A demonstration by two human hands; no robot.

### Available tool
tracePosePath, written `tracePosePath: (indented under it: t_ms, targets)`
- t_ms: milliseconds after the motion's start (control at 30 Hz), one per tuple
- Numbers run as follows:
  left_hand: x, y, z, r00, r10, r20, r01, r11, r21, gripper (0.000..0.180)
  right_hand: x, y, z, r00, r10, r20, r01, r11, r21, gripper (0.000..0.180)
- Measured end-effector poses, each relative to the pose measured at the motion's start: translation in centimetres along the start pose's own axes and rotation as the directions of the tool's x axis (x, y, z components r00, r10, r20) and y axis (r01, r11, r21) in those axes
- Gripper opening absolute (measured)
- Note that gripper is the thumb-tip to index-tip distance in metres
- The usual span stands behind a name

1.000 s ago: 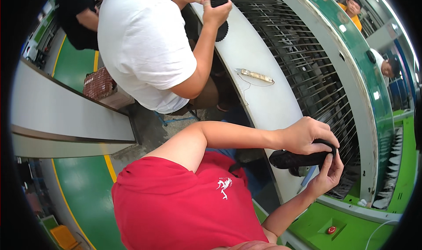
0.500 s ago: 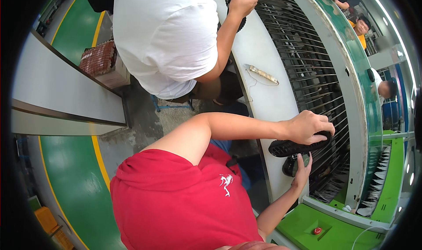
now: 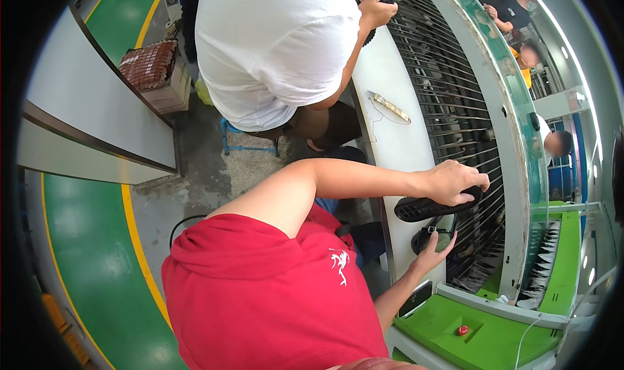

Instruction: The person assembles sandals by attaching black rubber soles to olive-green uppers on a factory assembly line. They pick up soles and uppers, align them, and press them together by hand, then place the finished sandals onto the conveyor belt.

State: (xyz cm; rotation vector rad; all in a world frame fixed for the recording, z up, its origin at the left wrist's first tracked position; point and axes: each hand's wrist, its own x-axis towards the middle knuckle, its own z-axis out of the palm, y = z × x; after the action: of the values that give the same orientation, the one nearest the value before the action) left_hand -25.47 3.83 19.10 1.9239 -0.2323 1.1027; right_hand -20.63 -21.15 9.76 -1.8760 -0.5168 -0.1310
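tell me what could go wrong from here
The black sole in the left hand could slip and land among the nearby bars. The buckled shoe might likewise drop from the right hand. The pointed tool, loose on the white ledge, could get knocked off.

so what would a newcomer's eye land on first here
Probably the bright red shirt, filling the lower middle, and the co-worker's white shirt at upper middle. Next, the black shoe in the left hand, right of centre, and the red button on the green machine at lower right.
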Motion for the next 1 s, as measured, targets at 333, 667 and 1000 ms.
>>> tracePosePath:
  t_ms: [333, 667, 1000]
  targets:
    - [-0.2, 1.4, -1.0, 0.991, -0.067, 0.118, 0.085, 0.984, -0.156, 0.043, -5.9, 2.4, 1.2, 0.917, -0.092, -0.387, 0.094, 0.995, -0.015, 0.086]
    - [2.7, 1.1, 0.8, 0.957, -0.169, 0.236, 0.243, 0.909, -0.337, 0.038, -6.4, 2.0, 2.1, 0.943, 0.004, -0.332, 0.038, 0.992, 0.120, 0.086]
    - [3.7, -2.4, 4.1, 0.916, -0.197, 0.348, 0.315, 0.892, -0.325, 0.039, -6.7, 2.8, 2.2, 0.938, 0.053, -0.343, 0.037, 0.967, 0.252, 0.087]
